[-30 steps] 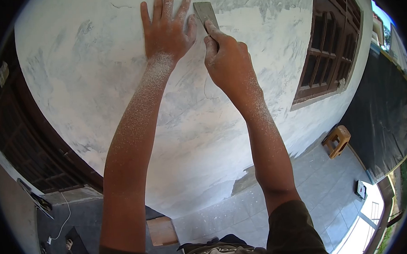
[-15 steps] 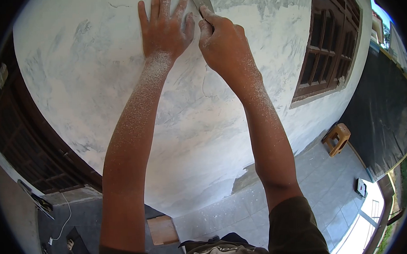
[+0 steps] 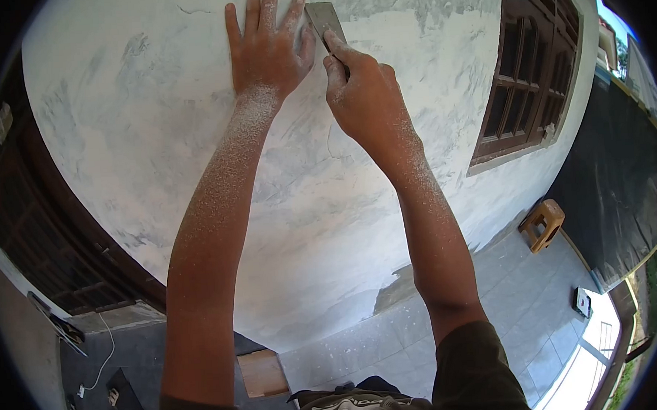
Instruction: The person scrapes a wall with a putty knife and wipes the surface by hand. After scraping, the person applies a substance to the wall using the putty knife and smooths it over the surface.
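Observation:
My right hand (image 3: 367, 91) grips a putty knife (image 3: 325, 21), its forefinger stretched along the flat metal blade. The blade points up and lies against the white, patchy wall (image 3: 306, 199). To its left, my left hand (image 3: 267, 56) rests on the wall with its fingers spread and holds nothing; its fingertips reach the top of the view. Pale dust coats both wrists and forearms. Thin cracks and grey patches mark the wall around the hands.
A brown window (image 3: 526, 68) is set in the wall at right, a dark door (image 3: 55, 227) at left. A wooden-coloured stool (image 3: 543, 225) stands on the tiled floor (image 3: 395, 342). Sandals (image 3: 113, 398), a white cable (image 3: 112, 350) and a brown board (image 3: 263, 372) lie low at left.
My right hand and the putty knife have slid down the wall a short way. My left hand has stayed in nearly the same place.

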`<state>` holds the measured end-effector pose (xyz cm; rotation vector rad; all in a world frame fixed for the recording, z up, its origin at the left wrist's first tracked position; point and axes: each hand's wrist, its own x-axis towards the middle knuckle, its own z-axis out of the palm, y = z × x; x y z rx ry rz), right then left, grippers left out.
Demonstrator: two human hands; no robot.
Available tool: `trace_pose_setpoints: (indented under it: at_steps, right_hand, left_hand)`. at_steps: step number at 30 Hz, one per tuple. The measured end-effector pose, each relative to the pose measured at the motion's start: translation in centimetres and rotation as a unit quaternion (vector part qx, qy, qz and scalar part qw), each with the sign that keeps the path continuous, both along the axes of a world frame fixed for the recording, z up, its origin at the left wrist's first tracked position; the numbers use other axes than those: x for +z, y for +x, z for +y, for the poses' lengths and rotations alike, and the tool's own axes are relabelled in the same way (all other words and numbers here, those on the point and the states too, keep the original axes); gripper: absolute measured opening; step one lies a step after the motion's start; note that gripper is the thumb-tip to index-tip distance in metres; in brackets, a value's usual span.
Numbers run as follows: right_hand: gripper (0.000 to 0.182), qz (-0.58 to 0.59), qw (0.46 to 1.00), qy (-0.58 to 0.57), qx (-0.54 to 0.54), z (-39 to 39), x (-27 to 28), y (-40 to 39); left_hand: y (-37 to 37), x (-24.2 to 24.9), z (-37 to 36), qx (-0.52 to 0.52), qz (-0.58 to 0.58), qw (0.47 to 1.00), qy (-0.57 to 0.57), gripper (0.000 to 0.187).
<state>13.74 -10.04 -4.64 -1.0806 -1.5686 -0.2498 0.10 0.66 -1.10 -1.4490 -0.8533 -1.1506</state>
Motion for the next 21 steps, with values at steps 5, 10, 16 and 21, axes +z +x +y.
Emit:
trace_pose_setpoints:
  at_steps: [5,10,16,21]
  right_hand:
    - [0.038,0.009,1.0,-0.003,-0.003,-0.5,1.9,-0.1]
    - [0.038,-0.009,1.0,-0.006,-0.008,-0.3,0.2,0.3]
    - [0.038,0.002,1.0,-0.003,-0.01,-0.2,1.6,0.1]
    - [0.038,-0.014,0.999,0.021,-0.024,-0.1,0.5,-0.1]
  left_hand:
    - [-0.1,0.0,-0.3,0.012,0.003,1.0,-0.017,0.059]
    - [0.2,0.0,-0.3,-0.005,-0.003,1.0,-0.016,0.058]
    - [0.0,0.1,-0.4,-0.005,-0.001,1.0,-0.022,0.057]
    - [0.0,0.0,-0.3,-0.004,-0.003,1.0,-0.015,0.058]
